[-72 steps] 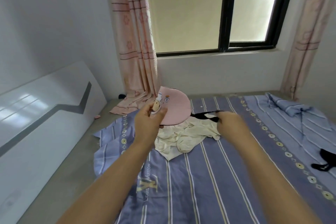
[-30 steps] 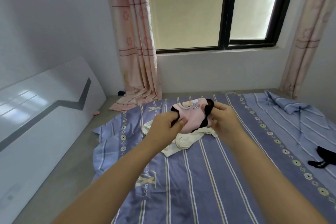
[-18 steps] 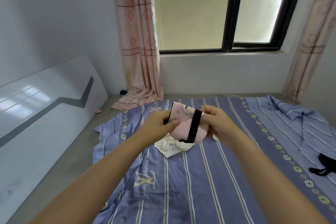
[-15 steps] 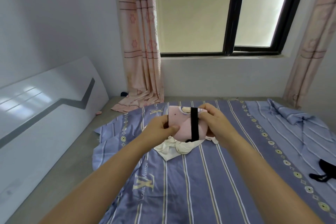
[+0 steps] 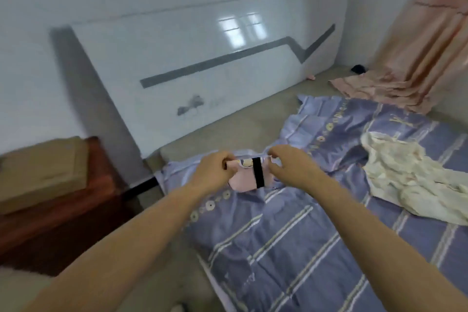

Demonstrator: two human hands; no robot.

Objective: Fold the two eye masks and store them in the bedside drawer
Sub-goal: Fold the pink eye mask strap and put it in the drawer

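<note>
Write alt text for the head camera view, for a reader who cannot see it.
Two bare hands, left hand and right hand, hold a folded pink eye mask with a black strap above a purple striped sheet. A reddish wooden bedside cabinet stands at left, and a cream cloth lies at right.

Folded pink eye mask (image 5: 247,180), black strap around it, held aloft
</note>
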